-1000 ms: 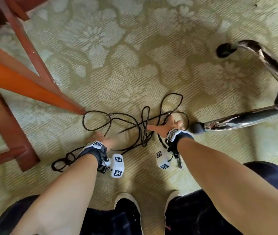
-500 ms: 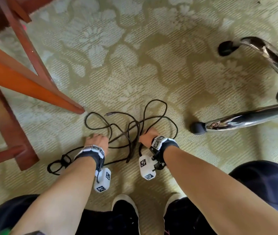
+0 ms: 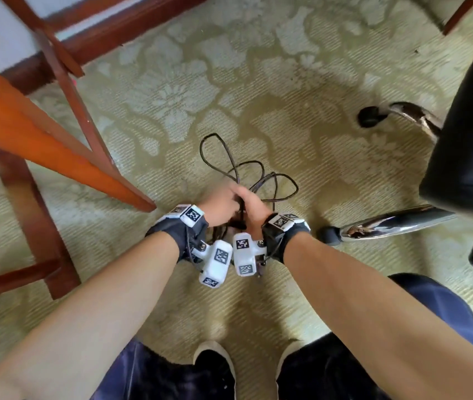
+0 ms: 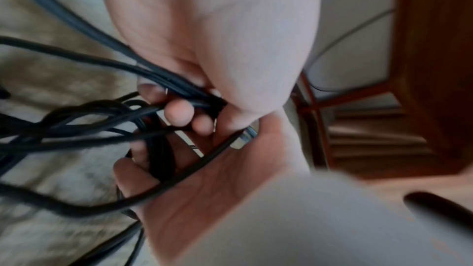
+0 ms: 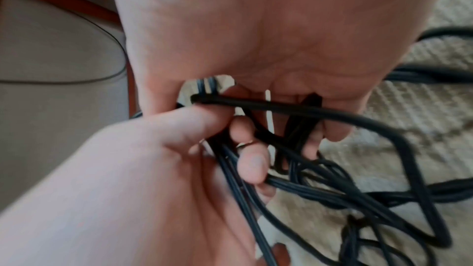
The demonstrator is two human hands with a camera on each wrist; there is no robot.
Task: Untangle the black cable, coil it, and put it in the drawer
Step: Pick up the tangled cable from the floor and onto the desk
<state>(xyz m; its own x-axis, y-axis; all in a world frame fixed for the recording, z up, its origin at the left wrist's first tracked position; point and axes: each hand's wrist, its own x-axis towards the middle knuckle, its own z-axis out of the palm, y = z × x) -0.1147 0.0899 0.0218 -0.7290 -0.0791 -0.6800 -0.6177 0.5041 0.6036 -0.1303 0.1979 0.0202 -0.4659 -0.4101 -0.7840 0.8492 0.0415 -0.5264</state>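
Note:
The black cable (image 3: 275, 180) is bunched into tangled loops just above the patterned carpet, in the middle of the head view. My left hand (image 3: 219, 202) and right hand (image 3: 254, 204) meet at the bundle and both grip it. In the left wrist view my left hand (image 4: 184, 108) curls its fingers round several strands of the cable (image 4: 76, 112), and a metal connector (image 4: 243, 139) lies against the right hand (image 4: 204, 179). In the right wrist view my right hand (image 5: 317, 135) is hooked round the cable (image 5: 358, 120), with the left hand (image 5: 153, 169) pinching strands beside it. No drawer is in view.
An orange-red wooden furniture frame (image 3: 56, 157) stands at the left, its corner close to my left wrist. A chair with chrome legs (image 3: 388, 223) and a black seat (image 3: 466, 140) is at the right. My shoes (image 3: 215, 365) are below the hands.
The hands were apart on the spread-out cable; they have come together and gathered it into one bundle held between them. The loose loop at the left is drawn in.

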